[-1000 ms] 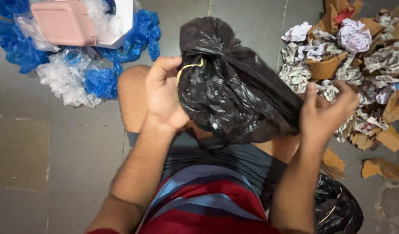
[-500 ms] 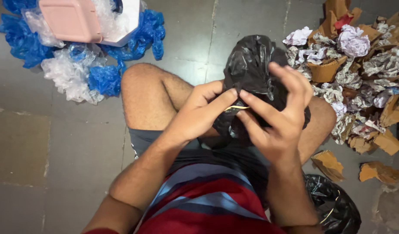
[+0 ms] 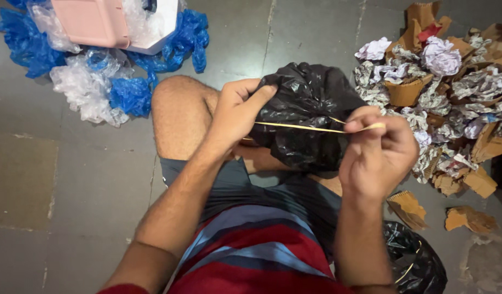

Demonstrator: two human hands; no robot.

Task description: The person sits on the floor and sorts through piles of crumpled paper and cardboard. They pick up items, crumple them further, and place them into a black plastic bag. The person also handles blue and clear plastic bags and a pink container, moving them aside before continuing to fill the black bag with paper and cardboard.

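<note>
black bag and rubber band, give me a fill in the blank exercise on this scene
1. The right hand stretches a yellowish rubber band across a bag whose colour is ____.
2. The left hand grips the bag on the side nearer the ____ plastic pile.
3. The pink lid lies at the top ____ of the picture.
4. Crumpled paper and torn ____ lie heaped beyond the right hand.

Missing words: black; blue; left; cardboard

A glossy black garbage bag (image 3: pixel 305 120) crossed by a tan rubber band (image 3: pixel 311 128), a red-and-blue striped shirt (image 3: pixel 251 245), blue plastic bags (image 3: pixel 131 92), brown cardboard scraps (image 3: pixel 406 92), grey floor tiles (image 3: pixel 71 174).
</note>
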